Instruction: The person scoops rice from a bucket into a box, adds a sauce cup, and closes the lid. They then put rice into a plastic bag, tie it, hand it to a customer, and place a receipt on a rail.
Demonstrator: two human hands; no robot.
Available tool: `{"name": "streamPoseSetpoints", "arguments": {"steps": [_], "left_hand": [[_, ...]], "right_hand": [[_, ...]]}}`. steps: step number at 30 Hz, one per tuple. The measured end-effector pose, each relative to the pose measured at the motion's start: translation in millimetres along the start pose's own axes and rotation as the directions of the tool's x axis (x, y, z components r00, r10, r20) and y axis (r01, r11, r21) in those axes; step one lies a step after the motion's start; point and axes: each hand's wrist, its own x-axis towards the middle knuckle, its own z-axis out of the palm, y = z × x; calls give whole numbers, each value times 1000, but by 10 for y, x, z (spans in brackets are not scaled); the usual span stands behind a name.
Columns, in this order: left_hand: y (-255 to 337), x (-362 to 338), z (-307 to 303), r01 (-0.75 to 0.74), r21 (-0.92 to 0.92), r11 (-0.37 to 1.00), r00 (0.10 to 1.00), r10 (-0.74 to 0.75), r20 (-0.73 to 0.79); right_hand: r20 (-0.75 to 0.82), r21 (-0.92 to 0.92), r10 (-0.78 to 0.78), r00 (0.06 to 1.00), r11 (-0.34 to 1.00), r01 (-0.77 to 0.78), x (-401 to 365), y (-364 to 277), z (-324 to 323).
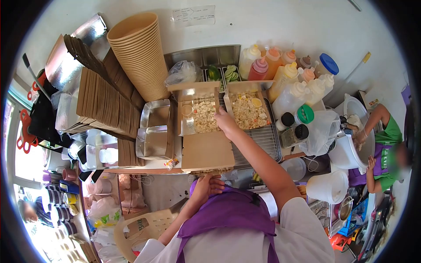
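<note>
Two open cardboard takeout boxes stand side by side on the counter, each with rice in it. My right hand [226,124] reaches over them, its fingers closed at the inner side wall of the left takeout box [187,125]; part of the grip is hidden. The right takeout box [268,115] has a small yellow round piece on its rice [245,113]. A flat cardboard lid [208,151] lies toward me, joined to the left box. Low before my purple apron [219,208], my left hand [208,188] is open, fingers loosely stretched, holding nothing.
Stacked paper tubs [138,52] and folded cardboard boxes [105,101] stand at the left, beside foil-lined trays [154,131]. Sauce bottles [289,87] and spice jars [287,120] crowd the right. A wire rack [265,142] lies beneath. At far right, a person [388,144] works over a white tub [346,151].
</note>
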Motion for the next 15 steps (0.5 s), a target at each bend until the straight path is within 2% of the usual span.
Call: {"name": "streamPoseSetpoints", "arguments": {"steps": [2, 5, 7, 9, 12, 15], "left_hand": [[26, -13, 34, -9, 6, 1000, 1000, 9, -8], [41, -12, 46, -24, 4, 1000, 1000, 24, 0], [51, -8, 44, -28, 2, 1000, 1000, 28, 5], [52, -6, 44, -23, 4, 1000, 1000, 23, 4], [61, -4, 38, -5, -8, 1000, 1000, 6, 26], [35, 42, -3, 12, 41, 999, 998, -14, 59]], "right_hand": [[25, -15, -44, 999, 999, 44, -106, -85, -1], [155, -50, -270, 950, 959, 280, -620, -395, -302], [-53, -292, -491, 870, 841, 456, -830, -338, -576], [-258, -473, -628, 734, 744, 471, -913, -126, -859], [-254, -659, -660, 707, 653, 372, -940, 340, -1178], [-87, -828, -737, 670, 427, 363, -966, 527, -1281]]}}
